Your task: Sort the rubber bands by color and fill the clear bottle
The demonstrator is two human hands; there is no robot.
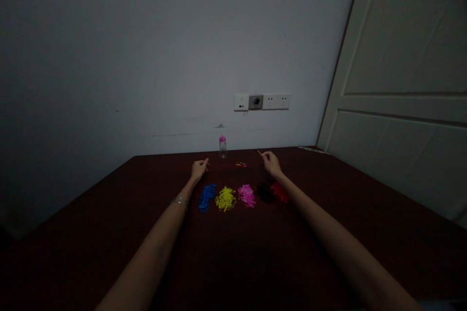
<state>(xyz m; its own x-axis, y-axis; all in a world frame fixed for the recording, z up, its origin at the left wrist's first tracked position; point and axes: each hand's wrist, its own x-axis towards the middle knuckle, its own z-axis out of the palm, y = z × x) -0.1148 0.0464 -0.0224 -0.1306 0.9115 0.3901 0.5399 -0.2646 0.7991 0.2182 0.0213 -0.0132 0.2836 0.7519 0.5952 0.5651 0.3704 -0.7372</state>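
My right hand (pixel 271 163) pinches a thin yellow rubber band (pixel 260 152), which sticks up from the fingertips. My left hand (pixel 199 169) rests near the table's far side with its fingers closed; whether anything is in them is too dark and small to see. Between the hands lies a little bunch of coloured bands (pixel 241 164). Closer to me, loose bands are sorted by colour: a blue pile (pixel 207 198), a yellow pile (pixel 225 198), a pink pile (pixel 247 196), a black pile (pixel 264 193) and a red pile (pixel 279 192), which sits beside my right forearm.
A small clear bottle (pixel 223 148) with a pink top stands upright at the back of the dark red table (pixel 233 257). Behind it rises a pale wall with a row of sockets (pixel 261 102). A white panelled door (pixel 397 102) is on the right.
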